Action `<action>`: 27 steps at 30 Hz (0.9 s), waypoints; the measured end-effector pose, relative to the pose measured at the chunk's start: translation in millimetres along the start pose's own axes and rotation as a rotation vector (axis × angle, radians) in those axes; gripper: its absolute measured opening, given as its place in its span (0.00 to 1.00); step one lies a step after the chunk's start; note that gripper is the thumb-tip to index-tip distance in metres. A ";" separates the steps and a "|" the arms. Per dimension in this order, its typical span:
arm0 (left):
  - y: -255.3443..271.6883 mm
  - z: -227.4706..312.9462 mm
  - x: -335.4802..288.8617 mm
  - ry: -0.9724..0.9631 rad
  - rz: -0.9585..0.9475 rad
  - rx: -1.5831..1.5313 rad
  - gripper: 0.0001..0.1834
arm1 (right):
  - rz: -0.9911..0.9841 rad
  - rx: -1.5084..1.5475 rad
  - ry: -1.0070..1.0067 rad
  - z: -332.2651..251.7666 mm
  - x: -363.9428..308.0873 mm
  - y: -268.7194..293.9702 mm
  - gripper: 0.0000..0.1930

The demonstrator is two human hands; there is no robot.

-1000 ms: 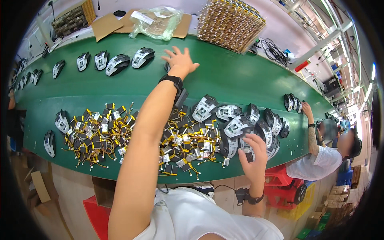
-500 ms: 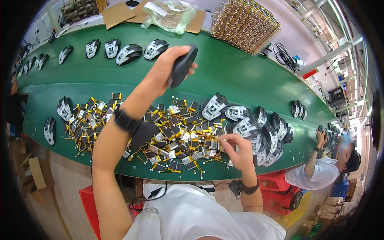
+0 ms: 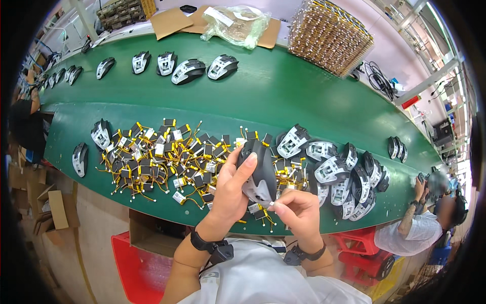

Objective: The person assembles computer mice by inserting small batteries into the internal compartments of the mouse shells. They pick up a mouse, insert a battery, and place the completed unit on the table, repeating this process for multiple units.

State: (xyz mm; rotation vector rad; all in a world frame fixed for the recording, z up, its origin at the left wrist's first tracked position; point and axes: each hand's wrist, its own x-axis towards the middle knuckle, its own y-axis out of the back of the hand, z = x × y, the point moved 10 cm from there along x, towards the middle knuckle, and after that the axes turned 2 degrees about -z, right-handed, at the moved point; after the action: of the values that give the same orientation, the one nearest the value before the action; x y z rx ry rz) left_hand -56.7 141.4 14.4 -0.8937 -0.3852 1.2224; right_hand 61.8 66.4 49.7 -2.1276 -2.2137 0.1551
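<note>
My left hand grips a black and grey computer mouse above the near part of the bench, its thumb on the dark shell. Close to the mouse's lower end, my right hand is closed in a pinch on a small white connector; any wire behind it is hidden by the fingers. Under and left of my hands spreads a pile of small battery packs with yellow tape, thin wires and white plugs. Just right of my hands several mouse shells lie heaped, their grey undersides showing.
A row of mice stands along the green bench. Behind it are cardboard, a plastic bag and a stack of trays. A red crate sits below the edge. A co-worker works at far right, another at far left.
My left hand has come down from the far side of the bench with the mouse and now holds it before me. My right hand has moved from the battery pile to the mouse's lower end.
</note>
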 end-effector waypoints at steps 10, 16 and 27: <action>5.6 14.1 -13.4 -0.033 -0.109 -0.015 0.36 | 0.098 0.053 -0.044 18.5 -9.6 -8.6 0.03; 13.3 4.0 -22.4 0.084 -0.095 -0.062 0.35 | 0.222 0.042 0.041 16.2 -14.1 -1.0 0.03; -15.1 15.8 -27.3 -0.005 -0.343 -0.129 0.41 | 0.097 0.129 -0.083 26.6 -12.9 -15.6 0.04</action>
State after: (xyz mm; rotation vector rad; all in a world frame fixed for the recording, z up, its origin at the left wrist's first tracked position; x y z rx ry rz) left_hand -66.9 121.2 41.0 -0.8926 -0.6005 0.8915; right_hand 43.7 52.2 25.5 -2.1960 -2.0806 0.3872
